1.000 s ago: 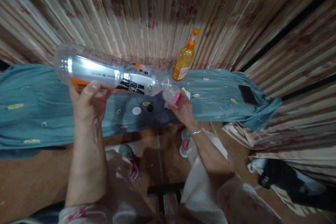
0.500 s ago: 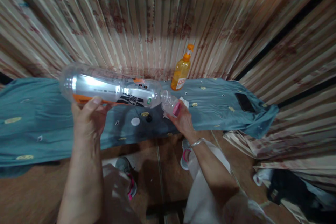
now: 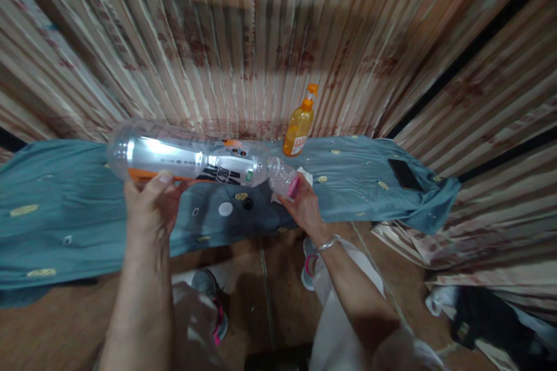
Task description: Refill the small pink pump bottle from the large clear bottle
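The person's left hand (image 3: pixel 152 200) has its fingers closed round the underside of a large clear bottle (image 3: pixel 167 153) lying sideways above the cloth-covered tabletop (image 3: pixel 352 185); some fingers are hidden behind it. Below its neck lie a white disc (image 3: pixel 225 209) and a small black cap (image 3: pixel 248 203). The neck meets a small clear bottle (image 3: pixel 279 178), though the join is hard to make out. The right hand (image 3: pixel 306 207) grips that bottle's pink end, fingertips partly hidden, covering part of a crumpled white tissue (image 3: pixel 307 175). Behind stands an orange pump bottle (image 3: pixel 299 129). Farther right lie a phone (image 3: pixel 404 175) and, lower, an indistinct dark bundle (image 3: pixel 491 322), cut off.
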A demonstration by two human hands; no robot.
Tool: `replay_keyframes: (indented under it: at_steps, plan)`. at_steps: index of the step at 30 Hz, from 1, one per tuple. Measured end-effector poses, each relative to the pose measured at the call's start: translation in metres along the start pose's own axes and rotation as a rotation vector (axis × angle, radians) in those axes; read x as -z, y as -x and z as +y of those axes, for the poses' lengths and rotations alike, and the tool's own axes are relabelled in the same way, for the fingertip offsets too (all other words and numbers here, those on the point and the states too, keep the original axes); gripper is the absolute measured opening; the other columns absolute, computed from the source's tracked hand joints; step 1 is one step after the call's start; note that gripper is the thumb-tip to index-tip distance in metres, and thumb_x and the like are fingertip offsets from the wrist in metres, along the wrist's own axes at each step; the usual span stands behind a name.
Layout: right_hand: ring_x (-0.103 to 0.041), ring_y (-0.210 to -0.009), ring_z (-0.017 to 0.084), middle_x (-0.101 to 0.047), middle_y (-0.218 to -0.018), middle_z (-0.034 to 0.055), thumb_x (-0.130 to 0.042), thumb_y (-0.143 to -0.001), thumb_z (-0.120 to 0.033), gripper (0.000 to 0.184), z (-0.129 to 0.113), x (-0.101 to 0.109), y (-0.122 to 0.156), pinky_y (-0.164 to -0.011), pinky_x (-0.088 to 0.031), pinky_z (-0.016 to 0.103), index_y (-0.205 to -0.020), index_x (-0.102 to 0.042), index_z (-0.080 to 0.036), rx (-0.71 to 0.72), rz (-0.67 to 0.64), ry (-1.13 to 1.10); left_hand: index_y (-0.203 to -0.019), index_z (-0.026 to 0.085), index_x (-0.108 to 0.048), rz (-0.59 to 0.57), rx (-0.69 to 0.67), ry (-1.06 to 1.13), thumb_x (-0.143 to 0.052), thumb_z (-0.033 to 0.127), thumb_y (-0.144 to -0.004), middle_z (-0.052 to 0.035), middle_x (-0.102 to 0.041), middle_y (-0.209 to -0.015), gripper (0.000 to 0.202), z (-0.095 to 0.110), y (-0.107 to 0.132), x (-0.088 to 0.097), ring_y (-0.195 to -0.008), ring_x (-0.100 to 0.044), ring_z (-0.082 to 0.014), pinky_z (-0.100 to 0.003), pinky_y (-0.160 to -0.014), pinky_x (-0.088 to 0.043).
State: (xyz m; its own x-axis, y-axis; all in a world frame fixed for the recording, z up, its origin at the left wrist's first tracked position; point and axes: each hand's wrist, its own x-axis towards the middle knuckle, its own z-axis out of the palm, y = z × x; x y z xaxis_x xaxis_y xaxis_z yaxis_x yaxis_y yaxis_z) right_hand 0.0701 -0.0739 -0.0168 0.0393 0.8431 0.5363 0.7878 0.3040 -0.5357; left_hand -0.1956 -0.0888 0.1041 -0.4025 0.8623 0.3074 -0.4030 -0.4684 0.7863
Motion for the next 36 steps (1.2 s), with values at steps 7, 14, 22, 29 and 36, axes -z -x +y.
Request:
replay_keyframes:
  at_steps: [7, 14, 22, 29, 36]
  plan:
    - [-0.056, -0.116, 0.031, -0.059, -0.122, 0.0185, -0.074, -0.070, -0.032, 0.074, 0.0004, -0.0015, -0.0018, -0.095, -0.050, 0.046, -0.132, -0.039, -0.012, -0.004, -0.001, 0.015, -0.077, 0.022, -0.067, 0.016, -0.005, -0.007, -0.078, 0.017, -0.044, 0.0017, -0.066, -0.069, 0.034, -0.0008, -0.0005, 0.0033, -0.070, -0.066, -0.0172, -0.027, -0.058, -0.058]
    - [-0.054, -0.119, 0.032, -0.056, -0.125, 0.0210, -0.074, -0.070, -0.034, 0.078, 0.0038, -0.0039, -0.0026, -0.098, -0.048, 0.049, -0.133, -0.036, -0.009, 0.030, 0.028, 0.035, -0.087, 0.024, -0.067, 0.025, 0.007, 0.004, -0.079, 0.019, -0.043, 0.0028, -0.065, -0.065, 0.047, -0.0012, -0.0028, 0.0059, -0.064, -0.064, -0.0158, -0.029, -0.058, -0.058]
    - [-0.053, -0.119, 0.032, -0.056, -0.125, 0.0209, -0.070, -0.074, -0.035, 0.074, 0.0067, -0.0034, -0.0022, -0.099, -0.047, 0.049, -0.134, -0.035, -0.009, 0.075, 0.046, 0.053, -0.094, 0.025, -0.066, 0.025, 0.012, 0.000, -0.079, 0.020, -0.043, 0.0031, -0.067, -0.067, 0.053, -0.0015, -0.0025, 0.0055, -0.063, -0.064, -0.0154, -0.026, -0.055, -0.057]
    - [-0.054, -0.118, 0.032, -0.056, -0.125, 0.0219, -0.069, -0.074, -0.033, 0.072, 0.0074, -0.0019, -0.0030, -0.099, -0.046, 0.050, -0.133, -0.036, -0.008, 0.083, 0.051, 0.091, -0.086, 0.024, -0.067, 0.026, 0.003, -0.009, -0.078, 0.019, -0.043, 0.0022, -0.065, -0.067, 0.045, -0.0007, -0.0020, 0.0038, -0.072, -0.066, -0.0187, -0.027, -0.057, -0.058]
    - [-0.053, -0.117, 0.032, -0.055, -0.125, 0.0217, -0.067, -0.076, -0.031, 0.070, 0.0071, 0.0004, -0.0034, -0.098, -0.047, 0.051, -0.133, -0.034, -0.008, 0.089, 0.043, 0.109, -0.085, 0.025, -0.067, 0.022, 0.003, -0.008, -0.076, 0.017, -0.042, 0.0027, -0.064, -0.066, 0.044, 0.0002, -0.0013, 0.0005, -0.077, -0.067, -0.0204, -0.028, -0.057, -0.058]
